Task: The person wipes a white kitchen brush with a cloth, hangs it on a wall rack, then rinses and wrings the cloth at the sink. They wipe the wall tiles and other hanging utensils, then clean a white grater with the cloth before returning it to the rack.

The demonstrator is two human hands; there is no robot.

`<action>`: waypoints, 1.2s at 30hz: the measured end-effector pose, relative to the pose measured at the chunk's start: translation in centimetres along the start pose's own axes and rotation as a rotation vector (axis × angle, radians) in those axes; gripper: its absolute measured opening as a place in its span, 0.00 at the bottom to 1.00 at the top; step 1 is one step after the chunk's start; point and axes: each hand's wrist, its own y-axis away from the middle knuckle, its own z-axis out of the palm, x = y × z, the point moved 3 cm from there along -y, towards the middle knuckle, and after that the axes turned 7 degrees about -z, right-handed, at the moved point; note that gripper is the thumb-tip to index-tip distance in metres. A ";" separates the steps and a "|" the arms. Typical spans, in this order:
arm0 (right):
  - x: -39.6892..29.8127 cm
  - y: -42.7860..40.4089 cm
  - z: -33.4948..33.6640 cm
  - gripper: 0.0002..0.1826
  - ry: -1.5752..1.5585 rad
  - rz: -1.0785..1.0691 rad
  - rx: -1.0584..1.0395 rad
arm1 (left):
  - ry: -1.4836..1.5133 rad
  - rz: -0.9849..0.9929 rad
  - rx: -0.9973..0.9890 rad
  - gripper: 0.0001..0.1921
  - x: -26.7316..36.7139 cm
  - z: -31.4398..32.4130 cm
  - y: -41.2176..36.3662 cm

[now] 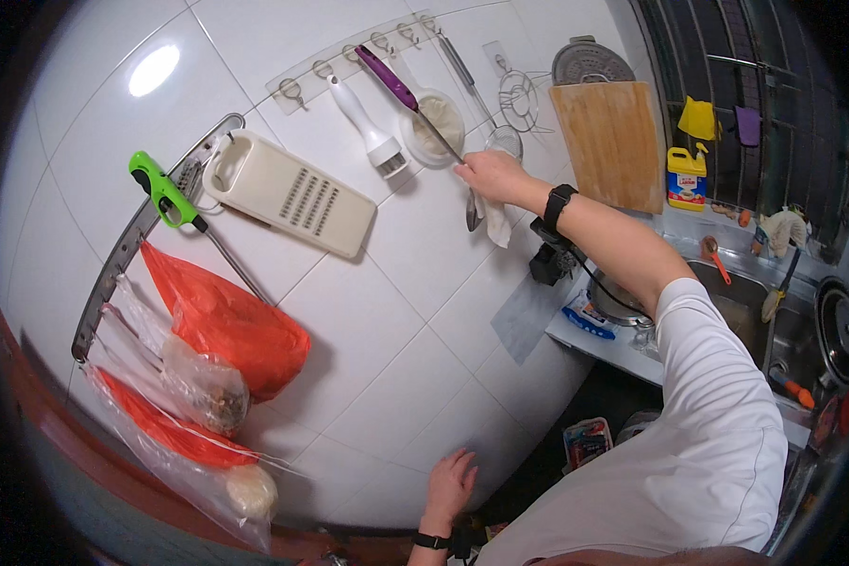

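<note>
My right hand (494,173) reaches up to the tiled wall and closes around the metal shaft of a purple-handled kitchen utensil (389,79), with a white cloth (497,224) hanging from the same grip. The utensil's dark metal head (474,211) shows just below the hand; its exact shape is partly hidden. Its purple handle reaches up to the row of clear hooks (350,53). Low in the view, my left hand (453,484) is held in front of the tiles with its fingers apart and nothing in it.
Beside the utensil hang a white tenderizer (368,127), a strainer (506,141) and a grater (290,191). A green lighter (166,191) and a red plastic bag (233,325) hang leftward. Right are a wooden cutting board (608,145), a sink (732,304) and a yellow jug (686,178).
</note>
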 end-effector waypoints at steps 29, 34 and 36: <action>5.3 -0.2 -0.9 0.24 -0.030 0.225 0.052 | 0.014 -0.019 -0.040 0.17 0.0 1.0 -0.1; 6.8 -0.3 -0.9 0.24 -0.038 0.195 0.061 | 0.027 -0.055 -0.069 0.17 0.1 1.0 -0.1; 7.2 -0.3 -0.8 0.24 -0.032 0.168 0.072 | 0.023 -0.053 -0.079 0.17 0.2 1.0 -0.1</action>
